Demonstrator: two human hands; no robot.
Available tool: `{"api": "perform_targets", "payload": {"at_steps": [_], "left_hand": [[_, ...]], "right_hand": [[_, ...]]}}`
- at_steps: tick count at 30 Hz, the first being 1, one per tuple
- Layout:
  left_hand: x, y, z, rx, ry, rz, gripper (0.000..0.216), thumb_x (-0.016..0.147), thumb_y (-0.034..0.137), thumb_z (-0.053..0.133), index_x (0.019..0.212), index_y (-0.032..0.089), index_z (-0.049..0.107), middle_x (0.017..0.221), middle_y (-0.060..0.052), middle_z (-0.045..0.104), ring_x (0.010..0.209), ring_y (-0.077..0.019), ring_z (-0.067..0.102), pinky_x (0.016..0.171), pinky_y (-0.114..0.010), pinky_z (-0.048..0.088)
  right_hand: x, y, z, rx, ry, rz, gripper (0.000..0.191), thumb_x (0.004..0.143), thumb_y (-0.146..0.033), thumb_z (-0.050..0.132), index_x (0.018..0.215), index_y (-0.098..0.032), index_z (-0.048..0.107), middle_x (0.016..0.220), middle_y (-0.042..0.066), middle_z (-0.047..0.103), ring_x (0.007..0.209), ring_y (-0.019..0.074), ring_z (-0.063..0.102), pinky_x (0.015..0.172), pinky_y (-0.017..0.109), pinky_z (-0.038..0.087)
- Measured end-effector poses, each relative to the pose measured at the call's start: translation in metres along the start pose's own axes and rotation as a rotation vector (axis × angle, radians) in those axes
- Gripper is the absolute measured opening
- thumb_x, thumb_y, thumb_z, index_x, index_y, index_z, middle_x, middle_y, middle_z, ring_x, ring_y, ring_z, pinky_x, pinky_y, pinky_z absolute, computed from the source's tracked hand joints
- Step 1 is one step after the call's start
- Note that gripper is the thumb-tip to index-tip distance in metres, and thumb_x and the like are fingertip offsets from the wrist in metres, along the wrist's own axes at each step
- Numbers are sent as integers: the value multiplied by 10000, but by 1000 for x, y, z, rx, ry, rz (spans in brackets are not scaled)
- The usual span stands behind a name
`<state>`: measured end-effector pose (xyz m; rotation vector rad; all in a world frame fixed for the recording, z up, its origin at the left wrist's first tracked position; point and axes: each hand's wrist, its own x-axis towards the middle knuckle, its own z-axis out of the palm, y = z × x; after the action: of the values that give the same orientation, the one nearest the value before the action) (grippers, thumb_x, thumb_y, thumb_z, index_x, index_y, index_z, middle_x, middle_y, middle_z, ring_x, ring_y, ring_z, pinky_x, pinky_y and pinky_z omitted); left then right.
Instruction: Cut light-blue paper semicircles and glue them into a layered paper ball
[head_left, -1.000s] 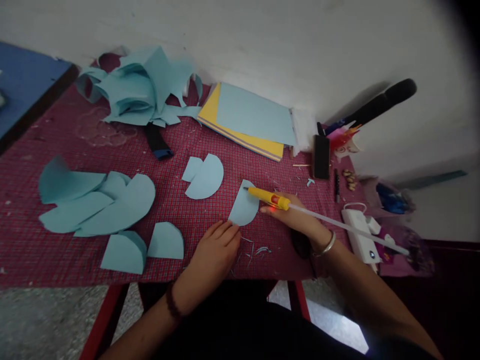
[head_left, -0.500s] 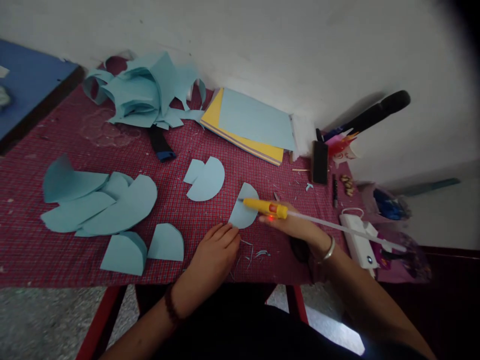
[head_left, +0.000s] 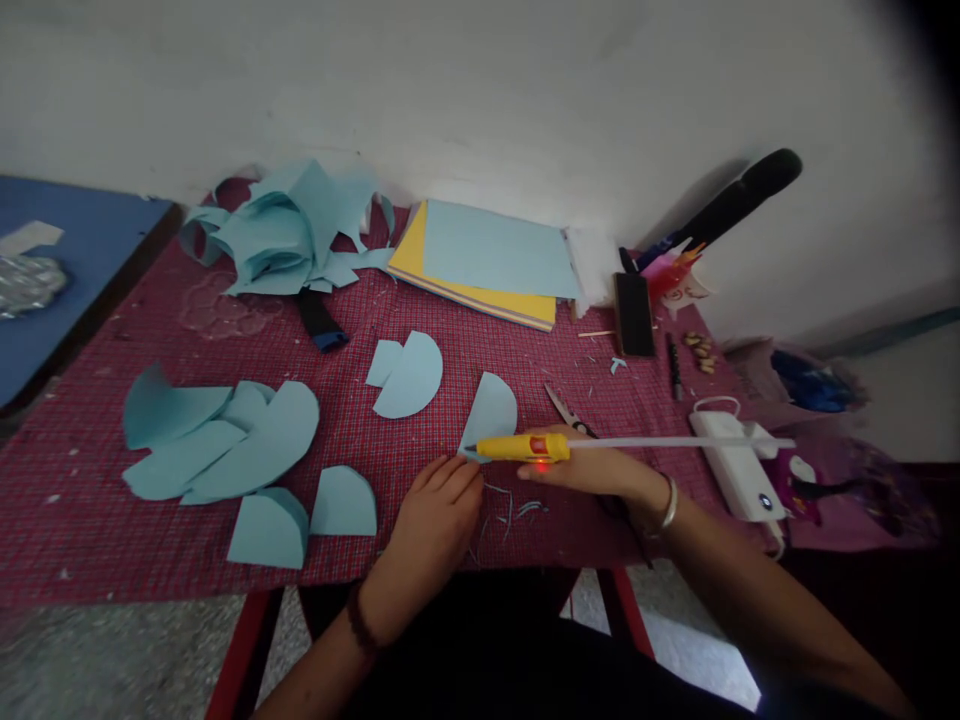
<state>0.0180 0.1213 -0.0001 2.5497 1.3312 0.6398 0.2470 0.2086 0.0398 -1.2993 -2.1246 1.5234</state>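
Observation:
My right hand grips a yellow glue gun with a red light and a long clear glue stick out its back. Its nozzle points left at the lower corner of a light blue half-round paper piece on the red checked tablecloth. My left hand lies palm down just below that corner, fingers together, tips touching the paper's edge.
More blue half-round cutouts lie to the left, another pair at centre. Blue scraps and a stack of yellow and blue sheets sit by the wall. Scissors, a white power bank and a black block are on the right.
The glue gun has swung down and left, from across the paper's upper edge to its lower corner. The left hand has barely moved. The scissors now show.

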Motion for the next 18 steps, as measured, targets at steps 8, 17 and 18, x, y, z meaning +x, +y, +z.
{"api": "perform_targets", "payload": {"at_steps": [8, 17, 18], "left_hand": [[0, 0, -2, 7, 0, 1, 259, 902, 99, 516, 1130, 137, 632, 1200, -92, 677, 1083, -230, 609, 934, -382, 487], [2, -2, -5, -7, 14, 17, 246, 901, 113, 527, 1116, 127, 645, 1180, -105, 684, 1052, -233, 616, 930, -391, 487], [2, -2, -6, -10, 6, 16, 248, 902, 112, 524, 1119, 128, 643, 1185, -104, 681, 1057, -231, 613, 934, -389, 483]], "right_hand": [[-11, 7, -24, -163, 148, 51, 257, 819, -394, 661, 1009, -224, 693, 852, 17, 714, 692, 171, 629, 648, 314, 528], [-24, -9, -30, -367, 146, 115, 172, 811, -376, 659, 863, -214, 679, 793, 27, 684, 663, 165, 597, 616, 290, 463], [-24, -9, -30, -339, 103, 99, 174, 803, -389, 670, 851, -222, 678, 777, 20, 681, 649, 161, 591, 603, 286, 458]]}}
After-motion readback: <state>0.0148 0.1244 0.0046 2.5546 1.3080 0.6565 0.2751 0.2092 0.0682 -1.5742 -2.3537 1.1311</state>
